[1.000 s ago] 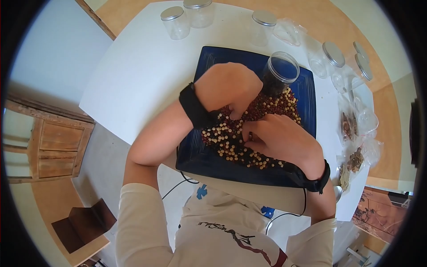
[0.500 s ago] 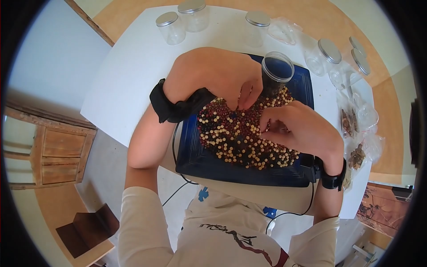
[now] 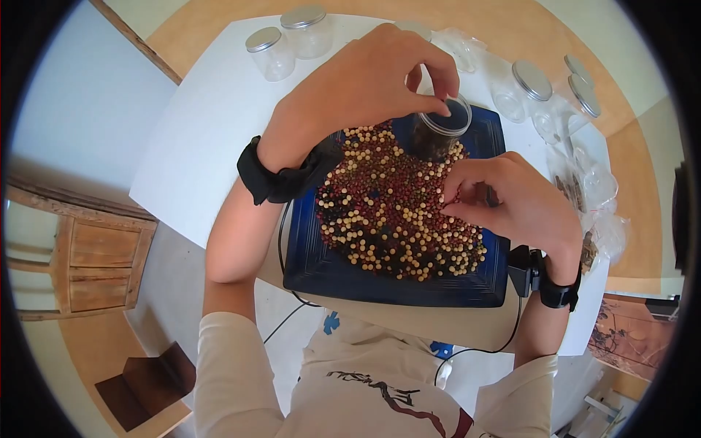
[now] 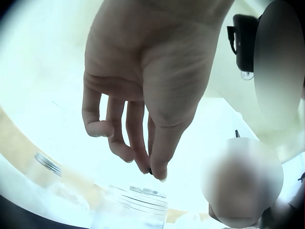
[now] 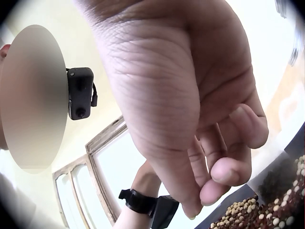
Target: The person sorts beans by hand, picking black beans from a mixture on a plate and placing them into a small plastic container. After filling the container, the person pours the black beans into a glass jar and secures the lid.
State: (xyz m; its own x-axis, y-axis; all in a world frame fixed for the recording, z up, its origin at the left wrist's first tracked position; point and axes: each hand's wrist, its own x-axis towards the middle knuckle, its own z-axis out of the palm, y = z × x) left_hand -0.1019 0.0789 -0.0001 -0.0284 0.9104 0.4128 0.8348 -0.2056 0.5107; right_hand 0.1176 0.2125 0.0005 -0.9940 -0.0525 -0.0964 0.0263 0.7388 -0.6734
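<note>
My left hand [image 3: 365, 80] is over the mouth of a clear open jar [image 3: 442, 125]. Its thumb and forefinger pinch a small black bean [image 4: 150, 171], with the other fingers loosely bent. Dark beans fill the lower part of the jar, which stands on a blue tray [image 3: 307, 279]. Mixed beans [image 3: 387, 197], cream, dark red and black, spread over the tray. Low over their right side is my right hand [image 3: 515, 193], fingers curled and thumb tip close to the forefinger; I cannot tell if a bean is between them.
Lidded clear jars [image 3: 307, 36] stand at the back left of the white table [image 3: 197, 124]. More jars [image 3: 529, 84] stand at the right, near plastic bags [image 3: 602, 230]. Cables [image 3: 475, 352] hang at the tray's near side.
My left hand has risen from the beans and moved up and right to the jar's mouth. My right hand has shifted right, still low over the beans.
</note>
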